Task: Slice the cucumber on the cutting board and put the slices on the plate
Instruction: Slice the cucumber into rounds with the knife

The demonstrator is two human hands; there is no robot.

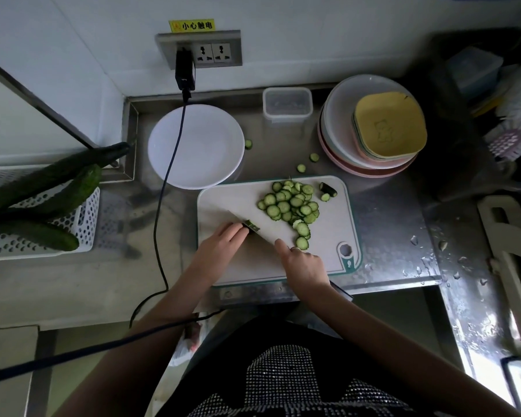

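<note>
A grey cutting board (pixel 325 254) lies on the steel counter. Several cucumber slices (pixel 292 204) are heaped on its far half, with a dark end piece (pixel 328 189) beside them. My left hand (pixel 220 242) holds down a short cucumber stub (pixel 251 225) with curled fingers. My right hand (pixel 306 267) grips the knife handle, index finger stretched along the blade (pixel 260 233), which rests against the stub. The white plate (pixel 196 145) stands behind the board at the left and holds no slices.
Three stray slices (pixel 301 168) lie on the counter behind the board. A stack of bowls (pixel 370 127) and a clear container (pixel 287 105) stand at the back right. Whole cucumbers (pixel 42 188) rest on a white basket at left. A black cable (pixel 166 176) crosses the plate.
</note>
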